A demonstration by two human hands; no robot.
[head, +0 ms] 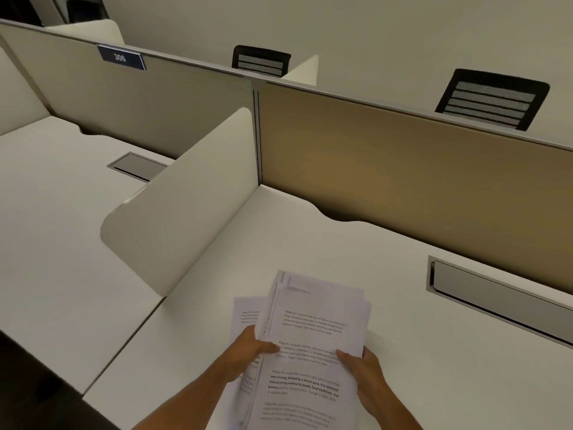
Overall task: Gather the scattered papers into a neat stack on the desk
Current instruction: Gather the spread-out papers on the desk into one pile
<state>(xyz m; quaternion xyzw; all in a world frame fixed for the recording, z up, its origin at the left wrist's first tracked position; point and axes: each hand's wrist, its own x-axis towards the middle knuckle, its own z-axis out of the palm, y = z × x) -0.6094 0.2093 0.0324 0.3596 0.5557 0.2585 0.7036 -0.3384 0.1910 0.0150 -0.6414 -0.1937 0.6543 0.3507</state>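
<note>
A loose bundle of printed white papers (313,330) is held over the near part of the white desk (418,352). Its sheets are fanned and uneven at the top edge. My left hand (251,349) grips the bundle's left edge, thumb on the top page. My right hand (362,367) grips the right edge, thumb also on top. One more printed sheet (245,311) sticks out to the left under the bundle, partly hidden by my left hand; I cannot tell whether it lies on the desk or is held.
A white side divider (186,212) stands left of the desk, with a neighbouring desk (55,218) beyond it. A tan back panel (403,169) closes the far edge. A grey cable tray lid (496,296) sits at the right. Two black chairs (493,97) show behind the panels.
</note>
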